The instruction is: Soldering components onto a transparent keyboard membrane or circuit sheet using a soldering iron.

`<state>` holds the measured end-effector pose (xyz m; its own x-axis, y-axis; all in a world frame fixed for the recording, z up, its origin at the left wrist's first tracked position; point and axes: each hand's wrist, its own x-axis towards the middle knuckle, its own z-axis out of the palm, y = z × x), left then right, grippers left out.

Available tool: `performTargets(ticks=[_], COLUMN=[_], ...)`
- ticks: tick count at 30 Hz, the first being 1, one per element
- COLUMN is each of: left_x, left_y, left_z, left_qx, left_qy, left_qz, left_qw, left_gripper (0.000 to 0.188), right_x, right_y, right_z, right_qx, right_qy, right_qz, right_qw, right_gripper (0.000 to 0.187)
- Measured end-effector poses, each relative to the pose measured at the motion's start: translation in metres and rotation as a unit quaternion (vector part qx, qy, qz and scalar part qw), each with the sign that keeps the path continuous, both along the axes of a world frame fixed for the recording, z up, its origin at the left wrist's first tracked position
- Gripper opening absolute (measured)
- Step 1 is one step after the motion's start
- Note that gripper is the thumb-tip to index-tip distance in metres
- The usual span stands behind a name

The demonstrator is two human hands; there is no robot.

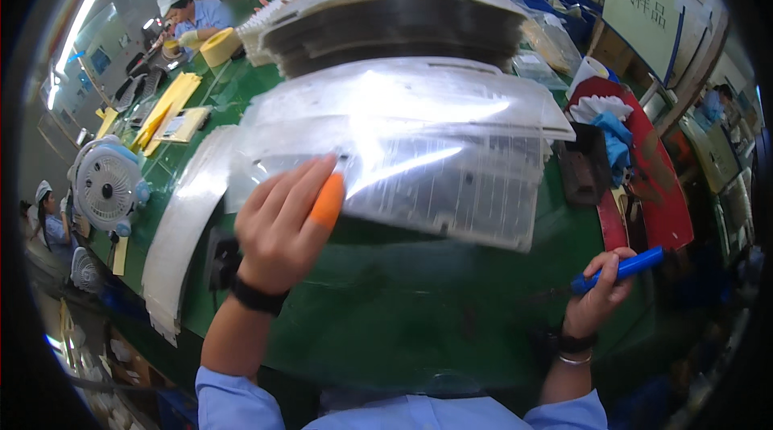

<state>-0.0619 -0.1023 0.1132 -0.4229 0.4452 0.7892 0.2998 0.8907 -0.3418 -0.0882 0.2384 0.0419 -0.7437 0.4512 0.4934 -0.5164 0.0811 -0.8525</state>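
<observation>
In the head view, the left hand, between 8 and 9 o'clock from the centre, has its fingertips, one digit under an orange cover, at the clear sheet; I cannot tell whether it pinches the sheet or merely rests there. That lined, glossy sheet stretches from the centre toward 3 o'clock over the green bench, overlapping whitish sheets at 12 o'clock; a tall stack stands just beyond them. At 4 o'clock the right hand grips a blue-handled tool, well apart from the sheet; the tool's thin end is too dark to make out. A pale strip stack lies at 9 o'clock, with a fan farther out. A yellow tape roll sits near 10 o'clock. Toward 3 o'clock, a dark box stands beside a blue cloth and a red panel.
</observation>
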Motion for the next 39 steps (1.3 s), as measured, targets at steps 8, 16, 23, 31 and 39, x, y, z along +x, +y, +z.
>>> performTargets(ticks=[8, 16, 23, 31, 39], left_x=[0.127, 0.155, 0.158, 0.156, 0.154], left_y=[0.006, 0.029, 0.029, 0.029, 0.030], left_z=[-0.084, -0.114, -0.121, -0.124, -0.120], left_qx=[-0.076, 0.120, 0.162, 0.168, 0.147], left_qy=[-0.264, -0.427, -0.430, -0.427, -0.427], left_qz=[0.027, 0.054, 0.084, 0.079, 0.088], left_qw=[0.961, 0.895, 0.884, 0.885, 0.888], left_gripper=[0.014, 0.063, 0.065, 0.062, 0.070], right_x=[-0.010, 0.016, 0.022, 0.027, 0.029], right_y=[-0.003, -0.039, -0.064, -0.072, -0.071], right_z=[0.003, 0.020, 0.013, 0.006, 0.005], right_qx=[0.057, 0.081, 0.163, 0.168, 0.186], right_qy=[0.047, 0.099, 0.107, 0.078, 0.079], right_qz=[-0.045, 0.042, 0.134, 0.180, 0.196], right_qw=[0.996, 0.991, 0.972, 0.966, 0.960], right_gripper=[0.015, 0.014, 0.014, 0.014, 0.015])
